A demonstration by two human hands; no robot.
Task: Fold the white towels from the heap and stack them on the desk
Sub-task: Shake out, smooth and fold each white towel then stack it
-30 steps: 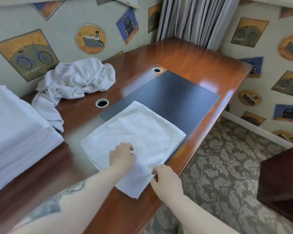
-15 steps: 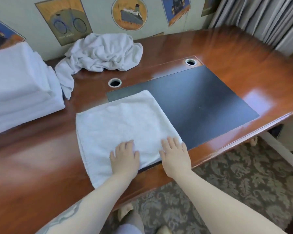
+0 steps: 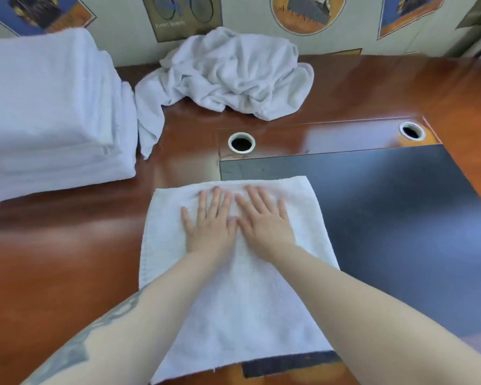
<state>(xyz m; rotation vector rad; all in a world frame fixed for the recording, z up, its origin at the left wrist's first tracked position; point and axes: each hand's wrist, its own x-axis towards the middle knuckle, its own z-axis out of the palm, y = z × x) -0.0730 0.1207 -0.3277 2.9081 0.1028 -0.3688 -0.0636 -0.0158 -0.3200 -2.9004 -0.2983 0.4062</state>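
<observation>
A folded white towel (image 3: 233, 307) lies flat on the wooden desk (image 3: 61, 268), partly over the dark desk pad (image 3: 386, 212). My left hand (image 3: 208, 220) and my right hand (image 3: 264, 218) press side by side on its far half, palms down and fingers straight. A heap of crumpled white towels (image 3: 228, 73) sits at the back by the wall. To the left stands a stack of folded white towels (image 3: 47, 112).
Two round cable holes are set in the desk, one (image 3: 241, 142) just beyond the towel and one (image 3: 411, 131) at the right. The wall with framed pictures runs right behind the heap and the stack.
Both hands have slid from the towel's near edge up to its far half, now flat and side by side. The view has turned left and dropped closer over the towel.
</observation>
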